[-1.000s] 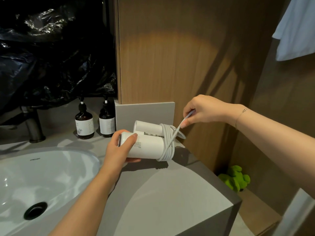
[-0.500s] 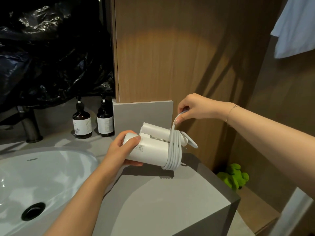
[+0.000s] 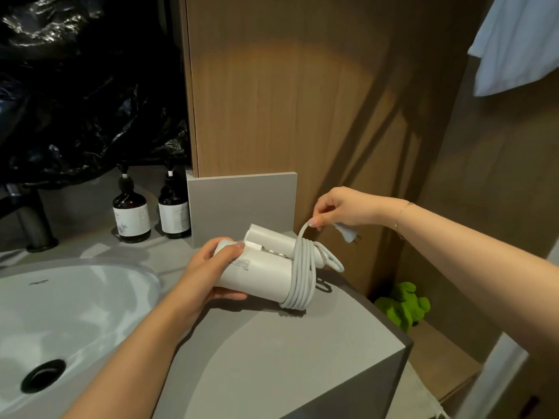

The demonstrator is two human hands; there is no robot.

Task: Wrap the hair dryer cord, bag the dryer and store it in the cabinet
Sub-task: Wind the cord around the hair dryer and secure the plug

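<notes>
A white folded hair dryer (image 3: 260,272) is held just above the grey counter (image 3: 272,358), with my left hand (image 3: 211,269) gripping its left end. Several turns of white cord (image 3: 301,276) circle its right end. My right hand (image 3: 341,208) pinches the last stretch of cord above the coil. The white plug (image 3: 348,232) hangs below that hand's palm, to the right of the dryer. No bag for the dryer shows.
A white sink (image 3: 60,313) lies at the left, its faucet (image 3: 31,222) behind it. Two dark pump bottles (image 3: 151,210) stand by a grey splash panel (image 3: 242,204). A wooden cabinet wall (image 3: 302,101) rises behind. A green plush toy (image 3: 403,303) sits low on the right.
My right hand carried the cord up and over the dryer, adding to the coil. The free cord has grown short, and the plug has come into view below that hand.
</notes>
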